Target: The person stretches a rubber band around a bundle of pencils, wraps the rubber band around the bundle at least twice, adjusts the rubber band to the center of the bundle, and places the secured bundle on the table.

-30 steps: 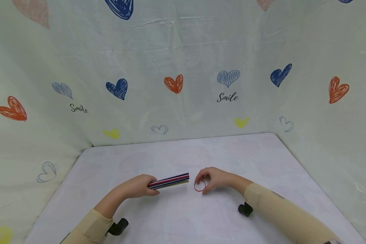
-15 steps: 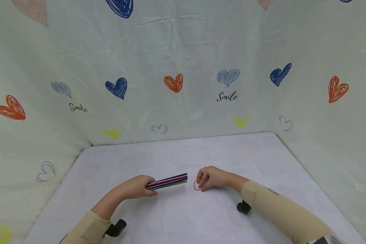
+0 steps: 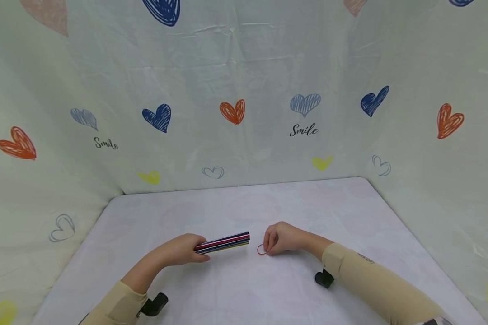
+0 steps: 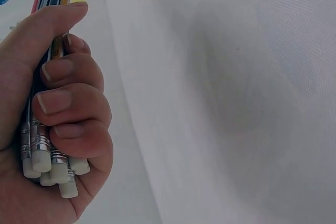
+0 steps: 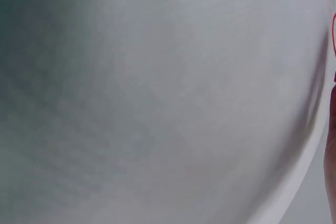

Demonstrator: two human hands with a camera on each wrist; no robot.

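My left hand grips a bundle of several pencils, striped dark blue, red and yellow. In the left wrist view the fingers curl round the pencils, whose white eraser ends with silver bands stick out below the little finger. The other ends of the bundle point right, toward my right hand. Between its thumb and fingertips my right hand pinches a thin red rubber band, which loops out just past the pencil ends. Only a sliver of that hand and the red band shows at the edge of the right wrist view.
Both hands are over a white table with rounded far corners. A pale curtain printed with hearts and the word "Smile" hangs behind and along both sides. Dark wrist cameras sit below each beige sleeve.
The right fingers have closed together on the red band, so less of its loop shows. The left hand with the pencils has shifted slightly left.
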